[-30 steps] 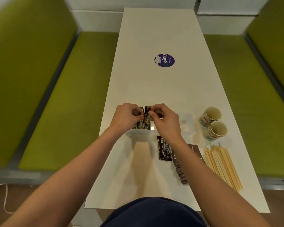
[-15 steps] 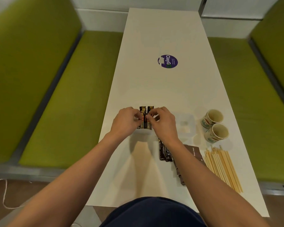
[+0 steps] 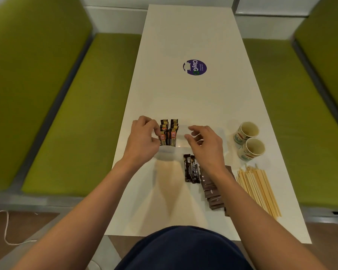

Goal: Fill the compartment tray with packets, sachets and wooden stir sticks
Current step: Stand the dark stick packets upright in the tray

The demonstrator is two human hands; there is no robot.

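Observation:
Several black and gold packets (image 3: 169,131) stand upright in the left compartment of a translucent white tray (image 3: 167,152) on the white table (image 3: 187,98). My left hand (image 3: 142,139) pinches the leftmost packets at their edge with thumb and fingertips. A short way right of the packets, my right hand (image 3: 205,145) hovers over the tray with loosely curled fingers and holds nothing. Two dark sachets (image 3: 191,169) lie just in front of the tray. A fanned row of brown flat sachets (image 3: 211,190) and a pile of wooden stir sticks (image 3: 258,188) lie to the right of them.
Two paper cups (image 3: 249,131) (image 3: 255,150) lie on their sides at the table's right edge. A purple round sticker (image 3: 195,67) marks the table's middle. Green benches (image 3: 82,106) run along both sides. A white cord (image 3: 6,227) lies on the floor at left.
My right hand has let go of the packets and moved right, off them. The packets now stand in the tray's left compartment, with my left hand still at their edge.

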